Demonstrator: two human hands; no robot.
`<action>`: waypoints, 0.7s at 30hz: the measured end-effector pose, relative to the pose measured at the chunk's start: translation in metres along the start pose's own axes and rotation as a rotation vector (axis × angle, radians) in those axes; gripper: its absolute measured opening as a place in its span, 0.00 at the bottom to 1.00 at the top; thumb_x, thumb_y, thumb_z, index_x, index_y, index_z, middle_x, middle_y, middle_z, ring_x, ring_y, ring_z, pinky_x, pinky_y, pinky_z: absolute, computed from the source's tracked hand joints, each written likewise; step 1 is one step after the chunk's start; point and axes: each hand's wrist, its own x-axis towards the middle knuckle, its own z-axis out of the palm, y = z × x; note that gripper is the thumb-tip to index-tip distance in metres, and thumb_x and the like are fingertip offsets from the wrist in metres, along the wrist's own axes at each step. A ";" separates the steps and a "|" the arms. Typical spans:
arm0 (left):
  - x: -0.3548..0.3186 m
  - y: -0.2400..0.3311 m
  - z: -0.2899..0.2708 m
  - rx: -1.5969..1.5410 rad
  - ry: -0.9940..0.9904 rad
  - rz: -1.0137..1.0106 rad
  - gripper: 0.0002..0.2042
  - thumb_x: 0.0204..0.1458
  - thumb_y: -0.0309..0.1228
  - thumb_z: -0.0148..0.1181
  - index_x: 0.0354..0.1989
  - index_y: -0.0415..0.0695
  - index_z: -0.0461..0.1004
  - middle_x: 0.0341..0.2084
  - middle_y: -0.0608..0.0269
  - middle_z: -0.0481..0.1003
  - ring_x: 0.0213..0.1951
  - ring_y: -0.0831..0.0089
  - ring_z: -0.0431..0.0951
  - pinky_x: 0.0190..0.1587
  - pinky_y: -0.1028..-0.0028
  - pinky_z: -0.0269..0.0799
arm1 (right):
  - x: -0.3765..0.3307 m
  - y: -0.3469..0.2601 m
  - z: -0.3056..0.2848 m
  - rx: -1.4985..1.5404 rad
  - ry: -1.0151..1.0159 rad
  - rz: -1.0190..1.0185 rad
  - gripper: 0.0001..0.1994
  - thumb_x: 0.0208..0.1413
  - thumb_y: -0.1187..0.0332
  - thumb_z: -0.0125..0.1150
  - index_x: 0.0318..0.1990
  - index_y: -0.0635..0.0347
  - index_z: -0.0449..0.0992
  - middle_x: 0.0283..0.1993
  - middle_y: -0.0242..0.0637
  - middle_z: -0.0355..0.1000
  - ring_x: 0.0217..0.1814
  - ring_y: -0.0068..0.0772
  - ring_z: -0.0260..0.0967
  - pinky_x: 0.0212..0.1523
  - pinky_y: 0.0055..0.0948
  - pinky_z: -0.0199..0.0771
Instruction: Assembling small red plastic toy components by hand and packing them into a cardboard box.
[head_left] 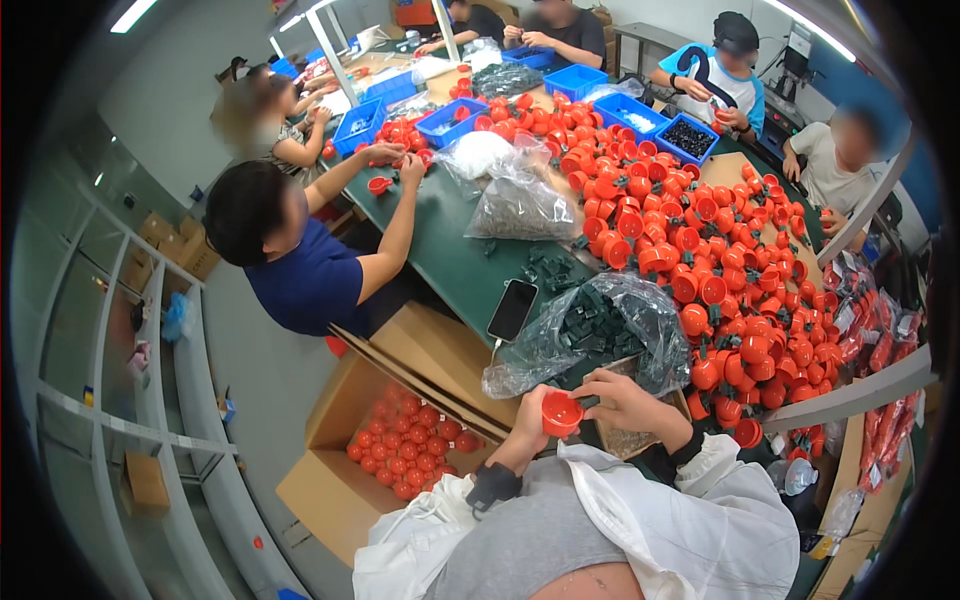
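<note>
Both hands, left hand (pixel 528 425) and right hand (pixel 625 402), pinch one red cup (pixel 561 413) at the tabletop (pixel 450 250) edge; a slack grip risks dropping it into the cardboard box (pixel 335 490)

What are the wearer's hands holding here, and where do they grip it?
The left hand holds a red plastic cup by its rim and side. The right hand touches its far edge; whether it holds anything cannot be told.

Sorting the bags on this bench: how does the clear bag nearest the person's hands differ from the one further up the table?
The near bag lies open and holds dark green pieces; the far bag looks closed and holds finer dark bits. The near bag sits by the phone, the far bag beyond it. Both are clear plastic on the green table.
</note>
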 end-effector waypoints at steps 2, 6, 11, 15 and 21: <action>0.004 0.001 -0.007 -0.082 -0.037 -0.137 0.18 0.53 0.37 0.33 0.37 0.35 0.66 0.25 0.48 0.73 0.18 0.56 0.75 0.13 0.71 0.69 | -0.001 0.002 0.006 0.018 0.025 0.009 0.16 0.43 0.74 0.61 0.43 0.59 0.71 0.35 0.41 0.64 0.38 0.40 0.64 0.40 0.31 0.65; -0.007 0.002 0.003 0.136 -0.059 0.305 0.17 0.54 0.39 0.42 0.42 0.36 0.65 0.32 0.55 0.73 0.32 0.68 0.76 0.26 0.71 0.74 | -0.001 0.009 0.004 0.002 0.086 -0.002 0.15 0.43 0.75 0.60 0.42 0.59 0.71 0.34 0.40 0.64 0.36 0.40 0.63 0.38 0.32 0.64; -0.021 0.007 0.003 0.360 -0.017 0.408 0.16 0.41 0.26 0.65 0.35 0.39 0.64 0.31 0.60 0.72 0.30 0.74 0.74 0.28 0.78 0.74 | 0.002 0.005 0.012 0.032 0.111 0.001 0.16 0.43 0.75 0.60 0.43 0.58 0.72 0.35 0.41 0.64 0.37 0.41 0.64 0.39 0.32 0.64; -0.021 0.007 -0.007 0.107 0.019 0.239 0.14 0.41 0.24 0.64 0.32 0.41 0.63 0.29 0.59 0.72 0.28 0.75 0.74 0.27 0.78 0.74 | 0.003 -0.005 0.021 -0.101 0.126 -0.011 0.17 0.44 0.73 0.60 0.45 0.58 0.72 0.34 0.42 0.65 0.37 0.41 0.65 0.39 0.30 0.65; -0.024 0.002 -0.025 0.269 -0.049 0.551 0.17 0.40 0.23 0.64 0.34 0.42 0.60 0.36 0.58 0.70 0.38 0.73 0.73 0.34 0.76 0.73 | 0.013 -0.001 0.037 0.295 0.201 0.054 0.12 0.48 0.76 0.55 0.42 0.60 0.75 0.39 0.40 0.69 0.41 0.33 0.67 0.42 0.26 0.65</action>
